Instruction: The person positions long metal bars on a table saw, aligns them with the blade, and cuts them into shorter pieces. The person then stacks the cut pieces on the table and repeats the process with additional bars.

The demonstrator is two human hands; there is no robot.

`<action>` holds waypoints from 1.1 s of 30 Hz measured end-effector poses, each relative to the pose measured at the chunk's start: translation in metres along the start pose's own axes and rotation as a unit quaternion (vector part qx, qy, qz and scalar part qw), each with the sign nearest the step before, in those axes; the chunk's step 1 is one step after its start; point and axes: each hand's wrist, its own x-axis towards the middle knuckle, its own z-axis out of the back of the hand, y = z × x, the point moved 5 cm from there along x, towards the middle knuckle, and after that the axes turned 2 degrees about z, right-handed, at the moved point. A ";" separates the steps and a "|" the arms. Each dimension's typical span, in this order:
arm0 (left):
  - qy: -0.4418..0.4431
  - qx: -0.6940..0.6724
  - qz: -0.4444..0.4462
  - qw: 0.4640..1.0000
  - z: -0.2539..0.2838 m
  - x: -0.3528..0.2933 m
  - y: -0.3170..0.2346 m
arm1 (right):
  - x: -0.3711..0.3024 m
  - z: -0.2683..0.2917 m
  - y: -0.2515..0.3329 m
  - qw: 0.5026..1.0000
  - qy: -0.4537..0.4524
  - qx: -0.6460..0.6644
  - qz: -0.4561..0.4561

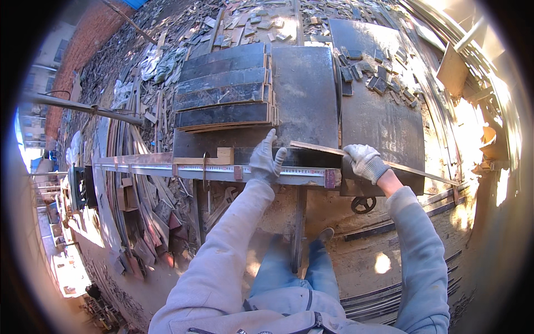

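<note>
My left hand (266, 160), in a pale work glove, has its fingers stretched out and the thumb apart. It is over a long metal rail (303, 180) with a measuring tape (295, 172) along its top; whether it presses on the rail I cannot tell. Gripped in my gloved right hand (364, 161) is a thin wooden strip (420, 173), slanting across the dark table (306, 92) with its far right end past the edge. Just beyond my left hand lies a stack of dark-faced plywood boards (222, 89). A small wooden block (225, 155) sits by the rail.
Small offcuts (389, 78) litter the right-hand table panel (384, 122). A black handwheel (364, 205) is below the front edge. Scrap strips (147, 206) pile up at the left, and a metal pole (83, 107) juts in there. Long dark bars (378, 300) lie near my feet.
</note>
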 end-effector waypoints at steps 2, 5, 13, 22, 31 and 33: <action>0.012 0.036 -0.008 0.999 -0.001 0.002 0.000 | 0.033 0.003 0.002 0.998 0.016 0.050 -0.023; -0.014 0.096 -0.052 0.994 0.001 0.005 -0.010 | 0.070 -0.011 0.020 0.997 0.083 0.003 -0.001; 0.102 0.168 -0.037 0.980 -0.021 0.010 0.000 | -0.049 0.006 -0.129 0.962 0.116 -0.226 -0.096; 0.166 0.202 -0.099 0.960 -0.021 0.006 0.000 | -0.025 -0.004 -0.115 0.943 0.072 -0.325 0.022; 0.184 0.238 -0.059 0.952 -0.005 0.007 0.012 | 0.007 -0.016 -0.041 0.958 0.120 -0.262 0.020; 0.178 0.223 -0.081 0.955 -0.006 0.008 0.010 | 0.010 -0.020 -0.038 0.962 0.113 -0.246 0.021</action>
